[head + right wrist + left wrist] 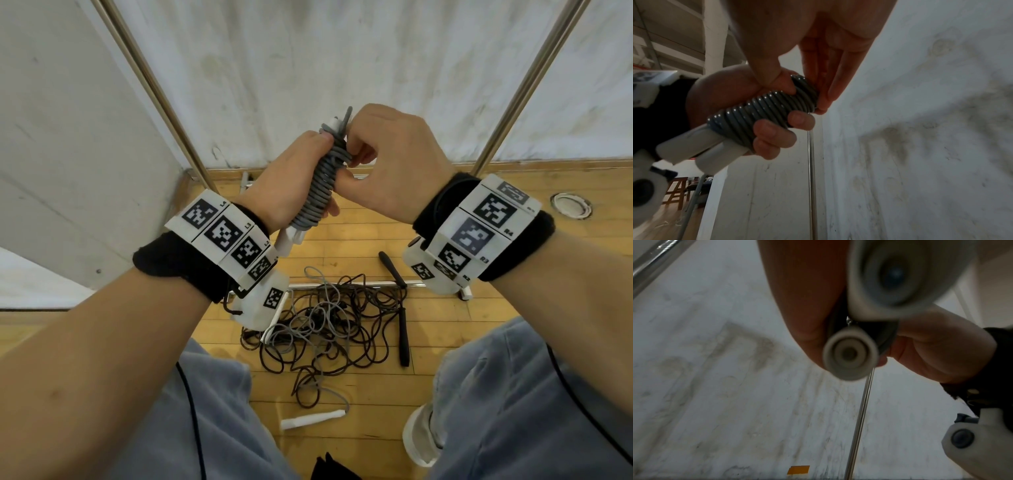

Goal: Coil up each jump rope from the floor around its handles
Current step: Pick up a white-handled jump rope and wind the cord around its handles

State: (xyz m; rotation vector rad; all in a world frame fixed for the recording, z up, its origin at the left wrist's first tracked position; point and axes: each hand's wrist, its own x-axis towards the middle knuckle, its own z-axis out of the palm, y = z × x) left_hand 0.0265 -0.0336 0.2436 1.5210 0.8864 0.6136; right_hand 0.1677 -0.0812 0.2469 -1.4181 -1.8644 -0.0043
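A grey jump rope (323,181) is wound in tight coils around its two white handles (701,151), held up at chest height. My left hand (291,178) grips the coiled bundle (764,112) from the left. At the top of the bundle my right hand (383,161) pinches the rope's end (344,128) with its fingertips. The white handle ends (851,353) point at the left wrist camera. On the floor lie a tangled dark rope (349,325) with black handles (404,337) and a second grey rope (318,318) with a white handle (310,419).
The wooden floor (496,308) meets a white wall (342,68). Two slanted metal poles (154,89) stand left and right, joined by a low white bar (359,283). A round floor socket (570,204) sits at the right. My knees and a white shoe (419,438) frame the pile.
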